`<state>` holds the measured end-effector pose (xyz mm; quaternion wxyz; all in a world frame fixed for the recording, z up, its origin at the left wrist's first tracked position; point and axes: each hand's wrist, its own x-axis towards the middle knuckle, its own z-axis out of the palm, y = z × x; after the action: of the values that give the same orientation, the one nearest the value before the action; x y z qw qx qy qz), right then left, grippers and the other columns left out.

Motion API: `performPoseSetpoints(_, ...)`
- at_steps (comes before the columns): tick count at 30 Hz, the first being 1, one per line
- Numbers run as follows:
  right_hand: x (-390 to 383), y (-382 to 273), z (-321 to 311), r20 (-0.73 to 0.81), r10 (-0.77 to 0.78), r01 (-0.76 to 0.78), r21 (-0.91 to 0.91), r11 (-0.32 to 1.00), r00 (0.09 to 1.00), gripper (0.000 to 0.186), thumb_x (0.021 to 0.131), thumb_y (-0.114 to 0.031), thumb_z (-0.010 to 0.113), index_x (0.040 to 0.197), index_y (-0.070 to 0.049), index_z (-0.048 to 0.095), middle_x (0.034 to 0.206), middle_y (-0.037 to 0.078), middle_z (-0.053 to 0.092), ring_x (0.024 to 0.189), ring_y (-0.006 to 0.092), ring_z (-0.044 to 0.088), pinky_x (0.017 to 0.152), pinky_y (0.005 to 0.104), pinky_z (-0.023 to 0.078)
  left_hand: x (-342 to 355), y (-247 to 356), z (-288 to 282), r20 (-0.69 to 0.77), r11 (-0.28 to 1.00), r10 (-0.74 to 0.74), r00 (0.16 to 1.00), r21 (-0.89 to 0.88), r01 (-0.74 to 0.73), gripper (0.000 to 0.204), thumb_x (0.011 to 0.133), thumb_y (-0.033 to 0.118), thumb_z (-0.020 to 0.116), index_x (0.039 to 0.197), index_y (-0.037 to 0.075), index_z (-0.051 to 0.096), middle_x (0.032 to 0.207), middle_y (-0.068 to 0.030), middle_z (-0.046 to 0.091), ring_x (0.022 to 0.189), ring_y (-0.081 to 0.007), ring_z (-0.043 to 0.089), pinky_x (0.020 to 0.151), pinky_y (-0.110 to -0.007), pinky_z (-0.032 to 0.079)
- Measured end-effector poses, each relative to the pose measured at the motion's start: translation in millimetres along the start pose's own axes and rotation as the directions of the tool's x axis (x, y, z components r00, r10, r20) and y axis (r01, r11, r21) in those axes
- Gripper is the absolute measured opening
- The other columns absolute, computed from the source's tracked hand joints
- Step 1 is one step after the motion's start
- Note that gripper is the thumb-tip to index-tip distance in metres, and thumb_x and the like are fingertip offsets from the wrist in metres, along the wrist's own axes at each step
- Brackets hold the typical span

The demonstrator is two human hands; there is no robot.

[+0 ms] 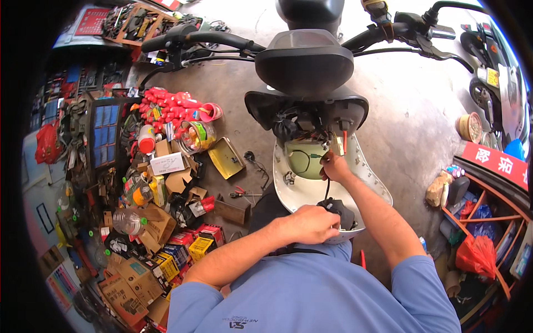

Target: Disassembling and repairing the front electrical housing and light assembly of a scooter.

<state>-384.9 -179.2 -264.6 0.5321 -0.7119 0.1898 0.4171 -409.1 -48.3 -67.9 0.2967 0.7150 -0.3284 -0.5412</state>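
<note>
A scooter [304, 66] stands in front of me with wiring [317, 137] showing below its dark front cover. Against it, at my lap, leans a white curved body panel [363, 186]. My right hand [335, 166] is closed in a pinch on a black cable [327, 188] beside the wiring. That cable runs down to a black plastic part [341, 211] lying in the panel's near end. Over this part my left hand [313, 223] is closed, fingers curled; what they grip is hidden. A green connector [315, 156] on a thin dark wire sits left of my right hand.
Left on the floor are a yellow tray [226, 158], a screwdriver [244, 194], a plastic jar [197, 137] and several cardboard boxes [133, 283]. A rack [483, 219] with a red bag [476, 255] stands at right. Handlebars [222, 40] spread across the top.
</note>
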Motion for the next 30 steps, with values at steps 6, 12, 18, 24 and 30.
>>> performPoseSetpoints(6,-5.3,-3.5,-4.0,0.03,0.041,-0.044,0.112,0.993,0.999,0.016,0.09,-0.01,0.041,0.092,-0.001,0.053,0.066,0.011,0.065,0.051,0.0189,0.064,0.041,0.0307,0.05,-16.9,-17.2,-6.9,-0.341,0.984,-0.145,0.929,0.044,0.17,0.03,0.089,0.034,0.05,0.088,0.007,0.061,0.08,-0.016,0.063,0.079,-0.0363,0.06,0.07,-0.045,0.047)
performPoseSetpoints(12,-7.4,-7.0,13.7,0.015,0.118,-0.118,0.181,0.976,0.993,0.018,0.09,-0.013,0.044,0.096,-0.001,0.056,0.07,0.011,0.066,0.055,0.0184,0.065,0.044,0.0296,0.052,-46.3,-58.5,-1.5,-0.297,0.982,-0.176,0.939,0.02,0.19,0.029,0.088,0.032,0.047,0.087,0.006,0.062,0.076,-0.015,0.063,0.076,-0.0352,0.061,0.069,-0.044,0.048)
performPoseSetpoints(18,-1.1,0.8,46.9,-0.14,-0.143,0.122,-0.148,0.981,0.98,0.017,0.081,-0.012,0.055,0.092,-0.004,0.065,0.079,0.007,0.068,0.072,0.0224,0.066,0.057,0.0322,0.053,-71.0,-95.7,-0.7,-0.181,0.969,-0.199,0.963,-0.186,0.166,0.028,0.086,0.03,0.049,0.091,0.005,0.06,0.073,-0.0103,0.066,0.068,-0.024,0.064,0.066,-0.036,0.049)
performPoseSetpoints(24,1.3,3.7,45.8,-0.241,-0.15,0.127,-0.11,0.986,0.959,0.018,0.078,-0.01,0.055,0.09,-0.002,0.065,0.078,0.012,0.068,0.068,0.0219,0.066,0.066,0.0321,0.051,-58.6,-128.6,-10.4,-0.171,0.944,-0.098,0.98,-0.327,0.038,0.023,0.085,0.021,0.052,0.096,0.002,0.058,0.073,-0.009,0.064,0.064,-0.0181,0.063,0.062,-0.032,0.049)
performPoseSetpoints(30,-17.3,-23.4,34.2,-0.198,0.185,-0.125,0.279,0.952,0.963,0.013,0.079,-0.011,0.055,0.075,0.001,0.057,0.062,0.006,0.055,0.048,0.0113,0.05,0.041,0.029,0.042,-13.4,-178.6,-18.3,-0.292,0.821,-0.201,0.935,-0.571,-0.002,0.023,0.085,0.013,0.05,0.102,-0.001,0.056,0.08,-0.0065,0.063,0.069,-0.013,0.06,0.063,-0.028,0.048)
